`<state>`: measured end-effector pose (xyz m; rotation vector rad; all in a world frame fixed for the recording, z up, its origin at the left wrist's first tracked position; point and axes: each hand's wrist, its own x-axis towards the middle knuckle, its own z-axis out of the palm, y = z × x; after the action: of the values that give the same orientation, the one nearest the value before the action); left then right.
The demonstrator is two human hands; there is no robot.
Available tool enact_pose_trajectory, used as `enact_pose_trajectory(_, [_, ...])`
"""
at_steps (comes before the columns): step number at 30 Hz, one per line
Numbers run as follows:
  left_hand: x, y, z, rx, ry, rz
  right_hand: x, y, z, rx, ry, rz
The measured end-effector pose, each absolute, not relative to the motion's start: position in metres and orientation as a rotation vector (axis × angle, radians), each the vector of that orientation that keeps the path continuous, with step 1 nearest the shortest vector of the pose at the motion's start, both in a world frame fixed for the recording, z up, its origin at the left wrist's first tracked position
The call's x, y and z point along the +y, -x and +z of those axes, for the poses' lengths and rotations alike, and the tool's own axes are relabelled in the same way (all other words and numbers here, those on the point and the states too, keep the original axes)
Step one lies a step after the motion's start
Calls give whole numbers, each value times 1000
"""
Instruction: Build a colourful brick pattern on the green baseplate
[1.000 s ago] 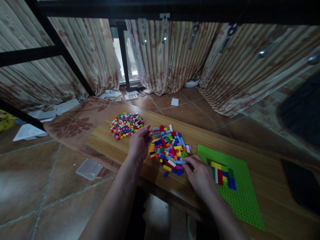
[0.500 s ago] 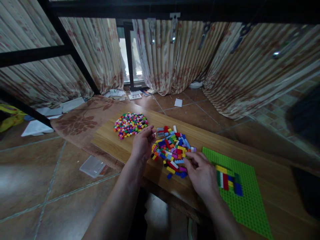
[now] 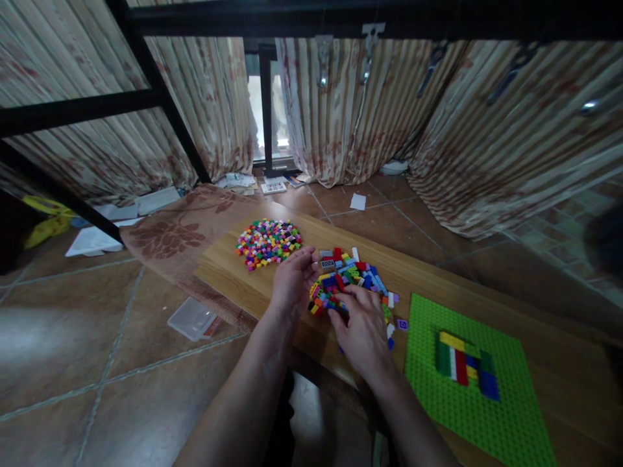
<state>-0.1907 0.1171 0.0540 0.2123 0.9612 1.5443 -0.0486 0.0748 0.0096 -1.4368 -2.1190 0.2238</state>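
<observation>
A pile of mixed toy building bricks (image 3: 370,275) lies on the wooden table. Over its near part reaches my right hand (image 3: 363,327), thumb and index finger apart among the bricks, with nothing visible gripped. At the pile's left edge rests my left hand (image 3: 294,279), its fingers loosely curled but apart and no brick seen in them. A dark grey brick (image 3: 328,264), hollow underside showing, is just beside its fingertips. To the right, a green baseplate (image 3: 423,363) carries a build of yellow, green, white, red and blue bricks (image 3: 460,363).
A heap of tiny bricks (image 3: 269,241) sits on the table's left part. A purple brick (image 3: 402,324) lies between pile and baseplate. Brown patterned cloth (image 3: 165,230) hangs off the table's left end. A clear plastic box (image 3: 191,318) is on the floor.
My right hand has moved left, from beside the baseplate to over the brick pile. My left hand has stayed at the pile's left edge. The view has turned slightly.
</observation>
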Motion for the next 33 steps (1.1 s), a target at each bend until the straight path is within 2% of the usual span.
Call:
enact_pose_trajectory(7, [113,186,54,1067,-450,1473,77,33,16,-1839,1332,332])
enact_pose_trajectory(14, [104,162,51,834,-963,1068,73,25,15,-1499,1291,486])
enact_pose_trajectory(24, [99,155,52,1053,-1642,1140,75,12,24,-1280,1284,732])
enact_pose_trajectory(33, [95,149,55,1116,-1754,1096,75,8,24,-1291,1297,791])
